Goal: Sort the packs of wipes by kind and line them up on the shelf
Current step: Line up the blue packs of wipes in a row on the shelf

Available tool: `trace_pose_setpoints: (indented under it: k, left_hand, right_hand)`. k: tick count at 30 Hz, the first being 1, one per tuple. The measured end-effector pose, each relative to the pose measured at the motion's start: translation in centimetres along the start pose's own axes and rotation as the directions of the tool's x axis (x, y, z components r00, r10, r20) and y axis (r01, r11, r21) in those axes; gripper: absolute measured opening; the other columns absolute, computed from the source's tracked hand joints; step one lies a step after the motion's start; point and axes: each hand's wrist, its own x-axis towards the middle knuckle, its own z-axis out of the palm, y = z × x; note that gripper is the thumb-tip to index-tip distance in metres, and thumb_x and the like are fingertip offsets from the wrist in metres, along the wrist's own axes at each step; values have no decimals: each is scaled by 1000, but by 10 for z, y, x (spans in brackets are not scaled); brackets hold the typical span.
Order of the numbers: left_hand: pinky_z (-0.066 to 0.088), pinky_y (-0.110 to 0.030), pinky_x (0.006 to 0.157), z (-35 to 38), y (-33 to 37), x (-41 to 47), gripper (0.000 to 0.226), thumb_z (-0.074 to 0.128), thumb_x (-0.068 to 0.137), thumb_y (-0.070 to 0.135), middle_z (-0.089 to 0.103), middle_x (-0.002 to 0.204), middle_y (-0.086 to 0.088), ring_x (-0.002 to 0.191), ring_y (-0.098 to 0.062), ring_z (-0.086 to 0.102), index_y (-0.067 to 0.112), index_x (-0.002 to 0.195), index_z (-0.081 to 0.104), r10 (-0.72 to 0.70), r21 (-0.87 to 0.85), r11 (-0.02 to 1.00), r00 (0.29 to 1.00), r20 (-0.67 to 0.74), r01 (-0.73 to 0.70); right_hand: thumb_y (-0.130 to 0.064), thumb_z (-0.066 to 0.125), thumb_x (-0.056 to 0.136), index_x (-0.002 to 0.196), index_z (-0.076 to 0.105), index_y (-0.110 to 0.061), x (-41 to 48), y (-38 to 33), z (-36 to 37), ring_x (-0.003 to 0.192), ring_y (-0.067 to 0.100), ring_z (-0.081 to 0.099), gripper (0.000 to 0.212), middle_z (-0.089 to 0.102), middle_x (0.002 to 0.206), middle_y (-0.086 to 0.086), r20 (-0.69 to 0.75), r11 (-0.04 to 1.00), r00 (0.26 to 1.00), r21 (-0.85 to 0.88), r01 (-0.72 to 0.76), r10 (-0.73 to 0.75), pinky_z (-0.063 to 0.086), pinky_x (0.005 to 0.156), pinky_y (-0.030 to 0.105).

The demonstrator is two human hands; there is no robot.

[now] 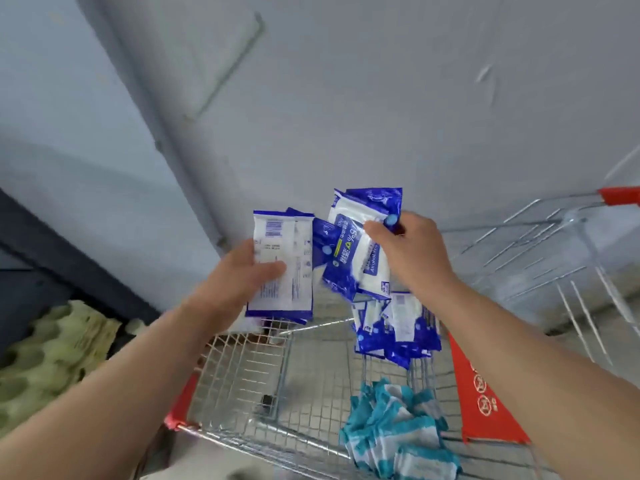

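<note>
**Both hands hold blue wipes above the cart**

Both forearms reach forward and up from the lower corners of the view, and the hands meet near the middle, above a wire shopping cart (242, 368).

The left hand (239, 275) is turned palm inward. Its grip is closed round a stack of blue-and-white packs (287, 289): the thumb lies flat across the front pack and the fingers are hidden behind the stack. The stack stands nearly upright, its barcode side facing the camera.

The right hand (412, 251) is bent down at the wrist, back of the hand up. Its grip is closed on a bunch of blue packs (349, 258), with curled fingertips pinching them near their top edge. These packs hang tilted, fanned out and printed side out, just beside the left hand's stack.

Below the right hand, a heap of blue packs (398, 330) stands against the far end of the cart. Nearer the camera, teal-and-white packs (398, 441) lie piled in the cart by its red flap (485, 396).

A second cart (554, 244) stands at the right. A green egg tray (52, 351) lies at the left, under a pale wall (346, 98).
</note>
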Motion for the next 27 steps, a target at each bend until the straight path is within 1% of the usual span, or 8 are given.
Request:
trace_pose_setpoints:
  k: [2,8,12,15,18,20,23,27]
  left_hand:
    - [58,-49,81,-30,21,-33,23,59,92,7,72,107,-10,93,-29,71,15,114,56,30,-54,998,997,-71,-34]
    - [57,-49,81,-136,53,-141,26,62,91,10,74,102,-5,91,-26,72,18,115,58,97,-127,982,950,-298,-140]
    - [58,-34,65,-218,53,-219,25,59,92,5,74,102,-5,87,-22,73,14,115,58,123,-175,960,894,-430,-217]
    - [58,-33,61,-284,45,-280,24,60,91,6,73,104,-8,84,-23,73,13,114,58,127,-164,955,841,-527,-247]
    - [60,-39,68,-347,34,-335,24,62,91,8,73,102,-6,86,-24,73,15,114,58,132,-124,957,774,-619,-262]
    - [59,-46,77,-388,28,-368,26,64,90,11,72,103,-4,89,-25,72,18,114,58,122,-104,962,734,-669,-254]
    - [59,-49,79,-445,21,-402,27,65,90,15,70,105,-2,90,-26,71,22,115,56,88,-102,968,690,-718,-230]
    - [59,-48,78,-513,15,-420,21,65,91,17,70,101,-1,88,-26,71,23,109,57,72,-90,974,659,-748,-209]
  right_hand:
    - [-30,64,85,78,60,2,-6,-50,7,59,19,48,33,60,68,12,68,997,994,-4,82,-81,35,54,30]
    - [-31,65,84,81,59,1,-45,-195,51,60,19,50,32,65,77,15,215,950,925,46,310,-312,36,55,30]
    - [-31,64,84,83,61,-2,-93,-287,99,67,23,59,30,67,79,11,268,893,853,93,440,-448,40,58,29]
    - [-31,63,86,85,61,-1,-139,-351,146,73,25,62,30,68,81,10,309,855,799,137,500,-516,46,62,33]
    - [-31,64,86,88,62,1,-188,-405,197,78,29,65,32,70,84,12,341,838,765,211,504,-546,51,69,39]
    - [-31,64,86,89,64,-1,-219,-437,230,82,28,66,30,71,87,10,364,844,762,247,476,-536,51,71,37]
    - [-32,65,85,89,63,-2,-255,-479,275,81,24,66,30,71,88,7,381,851,762,285,442,-524,51,72,35]
    - [-29,64,88,86,61,-3,-279,-526,328,67,13,60,27,67,79,0,420,852,743,304,426,-521,41,55,25]
